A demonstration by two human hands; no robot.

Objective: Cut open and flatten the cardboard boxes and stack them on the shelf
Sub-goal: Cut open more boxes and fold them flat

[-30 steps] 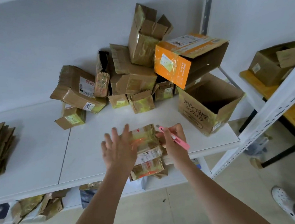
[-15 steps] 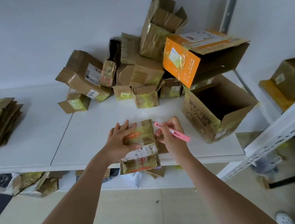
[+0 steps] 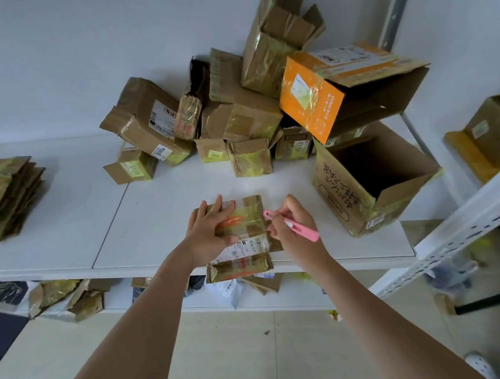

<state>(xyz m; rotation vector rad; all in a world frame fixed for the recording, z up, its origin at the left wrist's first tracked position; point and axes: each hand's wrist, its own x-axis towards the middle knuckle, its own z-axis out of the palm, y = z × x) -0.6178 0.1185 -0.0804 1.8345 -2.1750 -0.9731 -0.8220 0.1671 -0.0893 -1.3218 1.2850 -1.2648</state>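
In the last second my left hand (image 3: 209, 233) went from spread above the small taped box (image 3: 242, 234) to lying on its top, fingers near flat, pinning it at the front edge of the white shelf (image 3: 66, 233). My right hand (image 3: 293, 226) kept gripping the pink cutter (image 3: 290, 225), its tip now beside the box's right edge. I judged the tape cut ready to begin.

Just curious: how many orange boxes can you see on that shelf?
1. The orange box lies on its side atop the pile at the back right, above the big open brown box. Others may be hidden.
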